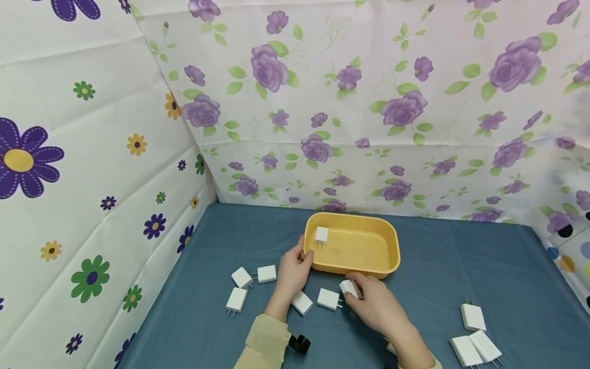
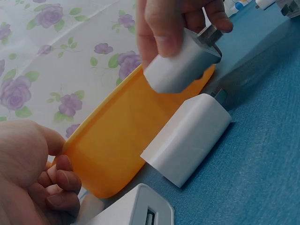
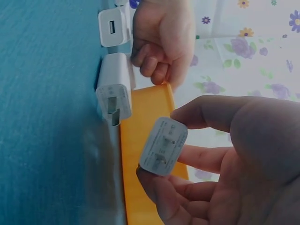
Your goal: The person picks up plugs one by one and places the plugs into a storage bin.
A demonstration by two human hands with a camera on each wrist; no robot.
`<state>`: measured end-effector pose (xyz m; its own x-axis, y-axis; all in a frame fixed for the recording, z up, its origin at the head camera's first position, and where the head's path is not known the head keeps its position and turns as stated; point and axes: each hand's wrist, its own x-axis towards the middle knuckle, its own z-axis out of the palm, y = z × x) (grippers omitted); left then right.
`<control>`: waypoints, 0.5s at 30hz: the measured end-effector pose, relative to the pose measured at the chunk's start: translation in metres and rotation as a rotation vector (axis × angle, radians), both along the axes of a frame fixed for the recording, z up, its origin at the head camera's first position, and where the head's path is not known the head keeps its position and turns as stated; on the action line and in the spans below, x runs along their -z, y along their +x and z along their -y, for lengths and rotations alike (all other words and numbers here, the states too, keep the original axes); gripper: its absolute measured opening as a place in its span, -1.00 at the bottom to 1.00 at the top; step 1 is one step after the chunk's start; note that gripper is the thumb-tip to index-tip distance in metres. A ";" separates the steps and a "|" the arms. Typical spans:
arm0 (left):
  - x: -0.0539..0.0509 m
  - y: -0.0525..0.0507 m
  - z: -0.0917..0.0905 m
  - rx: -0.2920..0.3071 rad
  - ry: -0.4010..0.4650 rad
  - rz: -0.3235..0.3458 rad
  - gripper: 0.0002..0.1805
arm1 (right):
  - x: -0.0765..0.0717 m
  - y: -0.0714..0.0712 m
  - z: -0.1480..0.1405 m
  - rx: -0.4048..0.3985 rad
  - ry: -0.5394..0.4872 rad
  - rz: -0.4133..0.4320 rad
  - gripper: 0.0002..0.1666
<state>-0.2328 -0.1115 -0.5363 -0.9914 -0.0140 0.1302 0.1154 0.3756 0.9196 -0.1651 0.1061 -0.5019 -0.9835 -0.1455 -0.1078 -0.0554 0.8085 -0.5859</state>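
Note:
A yellow plastic basin [image 1: 361,249] stands at the back of the table, with one white charger plug [image 1: 321,235] lying inside near its left end. My left hand [image 1: 294,269] pinches the basin's left rim between thumb and fingers. Just in front of the basin, my right hand [image 1: 380,306] holds another white charger plug [image 2: 180,63] between thumb and fingers; its prong side faces the right wrist camera. Below it on the cloth lies a charger plug [image 1: 328,299]. A further one [image 1: 301,303] is partly hidden by my left wrist.
Three charger plugs [image 1: 237,299] lie left of my left hand. Another three [image 1: 473,316] are grouped at the right. Part of one more [image 1: 391,348] shows beside my right forearm. Blue cloth [image 1: 433,266] covers the table, and flowered sheets [image 1: 350,113] hang behind and at the sides.

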 end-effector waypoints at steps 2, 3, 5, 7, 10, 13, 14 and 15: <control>0.000 0.000 0.000 0.000 0.003 0.000 -0.37 | -0.002 0.001 0.001 -0.002 -0.027 -0.007 -0.54; 0.000 0.000 0.000 -0.001 0.003 0.000 -0.37 | -0.003 0.001 0.002 -0.003 -0.040 -0.011 -0.54; 0.000 0.001 0.000 -0.001 0.006 0.001 -0.37 | -0.007 0.002 0.003 -0.003 -0.071 -0.021 -0.54; 0.000 0.001 0.000 0.000 0.009 0.003 -0.37 | -0.010 0.002 0.004 0.002 -0.105 -0.032 -0.53; 0.000 0.001 0.001 0.001 0.006 0.007 -0.37 | -0.015 0.003 0.005 0.016 -0.172 -0.045 -0.50; 0.001 0.001 0.001 0.003 0.001 0.006 -0.37 | -0.018 0.003 0.005 0.034 -0.240 -0.061 -0.49; 0.001 0.001 0.001 0.003 -0.002 0.006 -0.37 | -0.019 0.002 0.005 0.039 -0.261 -0.070 -0.49; 0.001 0.001 0.001 0.005 -0.003 0.004 -0.37 | -0.020 0.001 0.005 0.045 -0.280 -0.080 -0.49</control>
<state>-0.2315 -0.1122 -0.5371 -0.9920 -0.0086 0.1258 0.1133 0.3774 0.9191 -0.1640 0.1009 -0.4824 -0.9934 -0.1143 0.0084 -0.0779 0.6190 -0.7815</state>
